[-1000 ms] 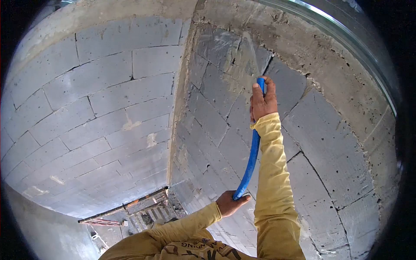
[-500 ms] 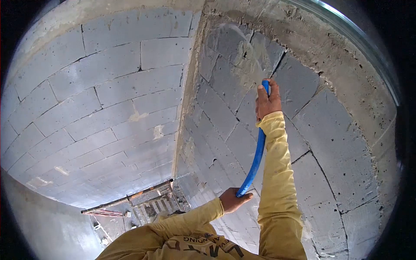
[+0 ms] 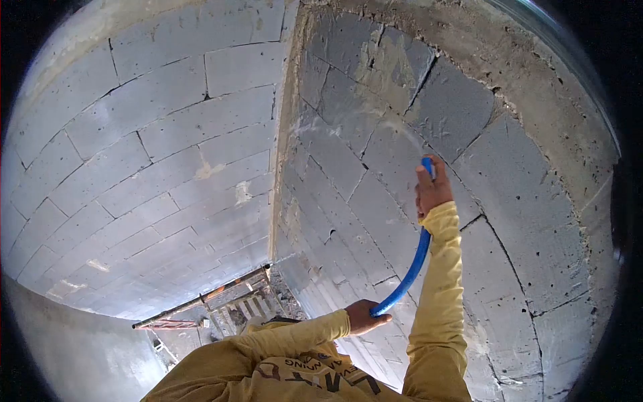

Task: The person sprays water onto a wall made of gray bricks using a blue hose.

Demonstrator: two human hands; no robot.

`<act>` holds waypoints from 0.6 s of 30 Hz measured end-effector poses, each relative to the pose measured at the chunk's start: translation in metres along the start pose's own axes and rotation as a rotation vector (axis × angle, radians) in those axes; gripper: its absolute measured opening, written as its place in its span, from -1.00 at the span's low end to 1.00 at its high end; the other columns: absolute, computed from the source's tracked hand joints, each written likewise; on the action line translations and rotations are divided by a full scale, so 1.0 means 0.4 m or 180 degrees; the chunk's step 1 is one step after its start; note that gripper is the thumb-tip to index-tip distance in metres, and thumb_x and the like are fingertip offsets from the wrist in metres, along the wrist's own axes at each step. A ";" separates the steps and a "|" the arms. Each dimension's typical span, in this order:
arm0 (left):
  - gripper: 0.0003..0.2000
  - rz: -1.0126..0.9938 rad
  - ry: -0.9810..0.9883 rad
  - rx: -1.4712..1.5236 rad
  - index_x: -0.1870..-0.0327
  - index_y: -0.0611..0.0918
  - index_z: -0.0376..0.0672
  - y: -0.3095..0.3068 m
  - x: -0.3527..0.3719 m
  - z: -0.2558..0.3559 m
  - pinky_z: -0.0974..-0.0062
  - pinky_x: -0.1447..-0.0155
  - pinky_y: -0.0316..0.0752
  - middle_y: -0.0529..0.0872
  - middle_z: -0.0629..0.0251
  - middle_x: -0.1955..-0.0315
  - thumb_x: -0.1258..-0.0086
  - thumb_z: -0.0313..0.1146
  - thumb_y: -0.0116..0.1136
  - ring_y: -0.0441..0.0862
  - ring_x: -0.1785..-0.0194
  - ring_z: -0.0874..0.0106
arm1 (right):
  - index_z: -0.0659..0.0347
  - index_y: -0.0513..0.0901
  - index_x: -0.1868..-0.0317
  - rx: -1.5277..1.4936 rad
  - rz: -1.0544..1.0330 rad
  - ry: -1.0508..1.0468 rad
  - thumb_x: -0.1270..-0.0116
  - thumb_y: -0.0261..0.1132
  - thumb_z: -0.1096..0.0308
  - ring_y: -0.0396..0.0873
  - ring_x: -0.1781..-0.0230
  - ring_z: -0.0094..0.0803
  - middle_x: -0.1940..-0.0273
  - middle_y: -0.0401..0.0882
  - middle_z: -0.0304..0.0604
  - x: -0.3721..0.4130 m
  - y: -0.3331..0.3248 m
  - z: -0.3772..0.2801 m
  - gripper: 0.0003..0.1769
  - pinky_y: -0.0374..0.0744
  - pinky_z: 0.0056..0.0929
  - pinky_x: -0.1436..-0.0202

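A blue hose (image 3: 408, 278) runs between my two hands in a curve. My right hand (image 3: 434, 184) is wrapped round its upper end, near the nozzle opening, in front of the grey block wall (image 3: 536, 214). Water sprays from that end toward the upper left and strikes the wall near the corner. Lower down, my left hand (image 3: 364, 317) grips the hose at my chest. Both sleeves are yellow. The blocks around the spray look dark and wet.
A second block wall (image 3: 174, 134) meets the first at a vertical corner on the left. Rough concrete (image 3: 529, 80) borders the right wall's top. Far below are a pole (image 3: 201, 299), wooden slats (image 3: 251, 309) and a plain wall (image 3: 80, 342).
My right hand and the hose end have moved down and slightly right. The water now lands lower on the wall, closer to the corner. My left hand still grips the hose.
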State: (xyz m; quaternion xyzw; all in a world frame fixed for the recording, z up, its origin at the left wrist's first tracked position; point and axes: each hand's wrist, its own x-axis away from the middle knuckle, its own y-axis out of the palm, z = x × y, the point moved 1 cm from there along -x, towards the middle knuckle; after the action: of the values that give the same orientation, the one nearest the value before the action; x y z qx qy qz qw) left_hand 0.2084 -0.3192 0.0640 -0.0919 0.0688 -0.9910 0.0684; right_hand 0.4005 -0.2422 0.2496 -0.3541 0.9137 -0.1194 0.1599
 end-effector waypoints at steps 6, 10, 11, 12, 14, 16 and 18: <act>-0.57 0.0022 0.0207 -0.0143 0.41 0.54 -0.18 -0.001 -0.005 0.044 0.36 0.35 0.37 0.48 0.30 0.68 -0.33 0.08 0.07 0.44 0.54 0.44 | -0.02 0.36 -0.09 -0.0140 0.0577 -0.0800 -0.42 0.08 0.16 0.18 0.88 -0.69 0.71 0.29 -0.40 0.079 -0.084 -0.113 -0.71 0.22 -0.64 0.88; -0.56 -0.0062 0.0257 -0.0083 0.40 0.55 -0.19 0.028 -0.014 0.024 0.31 0.32 0.39 0.52 0.24 0.66 -0.33 0.09 0.06 0.46 0.53 0.38 | 0.01 0.36 -0.10 0.0086 0.0553 -0.0822 -0.43 0.07 0.14 0.18 0.89 -0.69 0.71 0.30 -0.40 0.098 -0.113 -0.108 -0.69 0.22 -0.63 0.89; -0.56 -0.0126 0.0211 -0.0036 0.41 0.55 -0.19 0.035 -0.013 0.020 0.30 0.31 0.39 0.52 0.24 0.66 -0.33 0.09 0.06 0.47 0.53 0.38 | 0.01 0.36 -0.10 0.0220 0.0521 -0.0705 -0.42 0.08 0.14 0.17 0.89 -0.68 0.71 0.30 -0.40 0.100 -0.116 -0.094 -0.68 0.22 -0.63 0.89; -0.57 -0.0215 0.0117 -0.0154 0.41 0.54 -0.19 0.039 -0.009 0.026 0.31 0.29 0.40 0.53 0.24 0.65 -0.34 0.07 0.07 0.47 0.51 0.38 | 0.02 0.36 -0.11 0.0357 0.0493 -0.0586 -0.42 0.08 0.13 0.17 0.89 -0.68 0.71 0.30 -0.40 0.102 -0.118 -0.076 -0.67 0.21 -0.63 0.89; -0.59 -0.0271 0.0229 -0.0138 0.41 0.54 -0.20 0.062 -0.011 0.002 0.31 0.27 0.40 0.55 0.23 0.63 -0.34 0.05 0.07 0.48 0.49 0.39 | 0.04 0.34 -0.12 0.0461 0.0374 -0.0292 -0.41 0.09 0.13 0.17 0.88 -0.67 0.72 0.28 -0.40 0.107 -0.118 -0.050 -0.65 0.22 -0.61 0.88; -0.61 -0.0473 0.0123 -0.0101 0.41 0.54 -0.21 0.081 -0.005 -0.007 0.32 0.24 0.41 0.58 0.19 0.59 -0.34 0.01 0.08 0.51 0.45 0.37 | 0.08 0.31 -0.14 0.0393 0.0211 0.0090 -0.39 0.09 0.16 0.19 0.87 -0.67 0.74 0.26 -0.41 0.123 -0.120 -0.023 -0.62 0.25 -0.59 0.87; -0.61 -0.0584 0.0085 -0.0181 0.41 0.55 -0.21 0.100 -0.003 -0.024 0.32 0.24 0.41 0.59 0.19 0.59 -0.33 0.00 0.09 0.52 0.45 0.36 | 0.06 0.31 -0.15 0.0402 0.0098 0.0220 -0.39 0.09 0.17 0.18 0.86 -0.66 0.73 0.26 -0.41 0.141 -0.128 0.004 -0.62 0.24 -0.59 0.86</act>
State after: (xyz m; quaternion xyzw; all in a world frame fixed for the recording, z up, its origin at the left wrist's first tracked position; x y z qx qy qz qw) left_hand 0.2127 -0.3572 0.0486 -0.0864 0.0892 -0.9919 -0.0263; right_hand 0.3928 -0.3179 0.2533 -0.3248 0.9146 -0.1865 0.1522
